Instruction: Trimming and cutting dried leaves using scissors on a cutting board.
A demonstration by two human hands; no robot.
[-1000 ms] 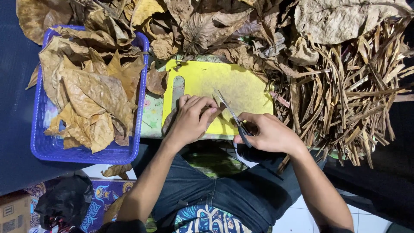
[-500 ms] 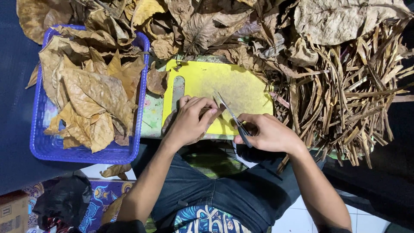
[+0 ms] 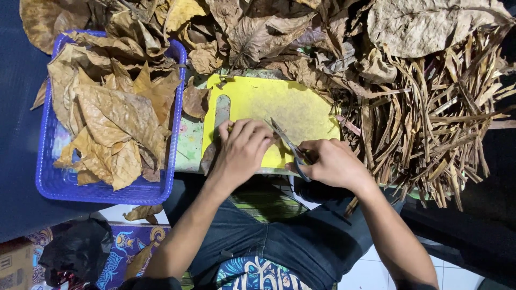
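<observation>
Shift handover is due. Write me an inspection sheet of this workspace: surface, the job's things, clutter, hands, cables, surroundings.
Surface: yellow cutting board with a slot handle, lying across the person's lap in front of the leaf heaps.
Job's things: scissors, blades pointing up over the board; a small piece under the left fingers, too hidden to identify.
Clutter: blue basket heaped with dried brown leaves; pile of dried leaf stems on the right; loose leaves along the top.
Hands: left hand pressed flat on the board; right hand gripping the scissors.
Cables: nothing seen.
Surroundings: black bag, patterned mat, white floor tiles below.
</observation>
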